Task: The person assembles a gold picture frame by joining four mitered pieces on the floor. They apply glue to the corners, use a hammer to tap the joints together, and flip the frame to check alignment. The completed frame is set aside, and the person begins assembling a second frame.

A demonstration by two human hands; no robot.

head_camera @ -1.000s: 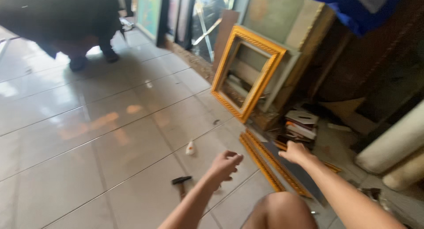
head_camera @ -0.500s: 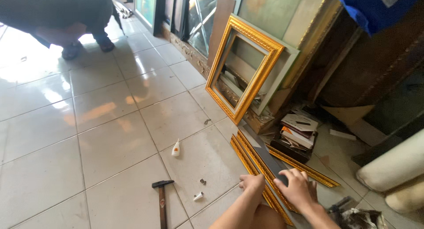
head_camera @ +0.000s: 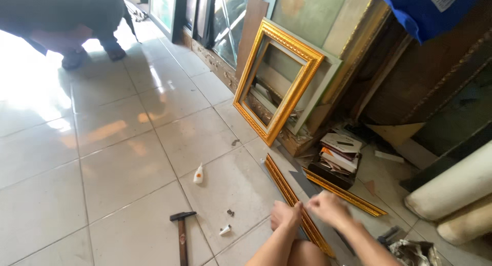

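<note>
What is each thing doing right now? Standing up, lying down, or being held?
Gold frame: whole, upright, leaning on the stack behind.
Long gold strip: flat on the floor, both hands on it.
Short gold strip: flat on the floor.
Left hand: on the long strip.
Right hand: on the long strip.
Hammer: lying on the floor, untouched.
Glue bottle: lying on its side.
</note>
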